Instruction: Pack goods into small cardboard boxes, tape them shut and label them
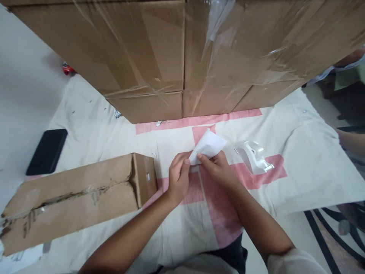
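Both hands hold one small sheet of white paper (210,144) above the cloth, in the middle of the head view. The paper looks bent or folded, tapering to a narrow end at the lower left. My left hand (179,177) pinches that narrow end between thumb and fingers. With its thumb on top and fingers beneath, my right hand (218,167) grips the lower edge. To the right of my hands lies a white tape dispenser (255,156), apart from them.
Large wrapped cardboard boxes (159,49) stand stacked at the back. A long, torn cardboard box (114,194) lies at the left, a black phone (47,151) behind it. Pink-and-white cloth (302,182) covers the surface. Part of another person's arm (352,142) shows at right.
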`<state>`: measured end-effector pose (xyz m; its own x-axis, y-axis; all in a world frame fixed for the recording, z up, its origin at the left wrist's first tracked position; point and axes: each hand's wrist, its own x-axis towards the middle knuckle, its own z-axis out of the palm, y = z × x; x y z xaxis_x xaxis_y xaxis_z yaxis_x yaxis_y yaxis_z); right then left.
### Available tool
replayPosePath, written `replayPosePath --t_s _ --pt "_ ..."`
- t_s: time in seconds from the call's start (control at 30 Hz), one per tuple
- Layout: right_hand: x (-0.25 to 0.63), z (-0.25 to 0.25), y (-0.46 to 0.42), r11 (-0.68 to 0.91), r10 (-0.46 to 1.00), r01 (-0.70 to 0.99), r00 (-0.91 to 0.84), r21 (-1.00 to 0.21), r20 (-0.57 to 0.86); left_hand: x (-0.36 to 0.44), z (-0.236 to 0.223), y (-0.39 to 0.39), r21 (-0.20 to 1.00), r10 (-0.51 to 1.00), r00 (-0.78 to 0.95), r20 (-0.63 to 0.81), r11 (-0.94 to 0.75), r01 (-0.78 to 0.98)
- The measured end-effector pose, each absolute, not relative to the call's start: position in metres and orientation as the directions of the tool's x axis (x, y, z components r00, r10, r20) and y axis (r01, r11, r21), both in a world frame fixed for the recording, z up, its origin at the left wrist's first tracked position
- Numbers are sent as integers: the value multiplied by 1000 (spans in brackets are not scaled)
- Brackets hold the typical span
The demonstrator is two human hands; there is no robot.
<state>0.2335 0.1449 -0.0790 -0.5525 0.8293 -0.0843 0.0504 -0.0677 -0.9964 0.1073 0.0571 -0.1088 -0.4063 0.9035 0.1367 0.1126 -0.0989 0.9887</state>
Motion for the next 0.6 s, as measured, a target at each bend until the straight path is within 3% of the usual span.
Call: replayPosePath --t_s 0.3,0.5,0.6 --pt "237 -87 151 -217 856 -42 -488 -975 -170 105 -106 59 990 857 -499 125 -74 121" --pt "238 -103 158 -291 911 -138 -342 -947 -230 105 -105 60 996 814 -575 75 -32 84" --pt "238 -98 166 -277 940 -100 -234 -955 -248 106 -105 60 997 820 -568 69 -44 57"
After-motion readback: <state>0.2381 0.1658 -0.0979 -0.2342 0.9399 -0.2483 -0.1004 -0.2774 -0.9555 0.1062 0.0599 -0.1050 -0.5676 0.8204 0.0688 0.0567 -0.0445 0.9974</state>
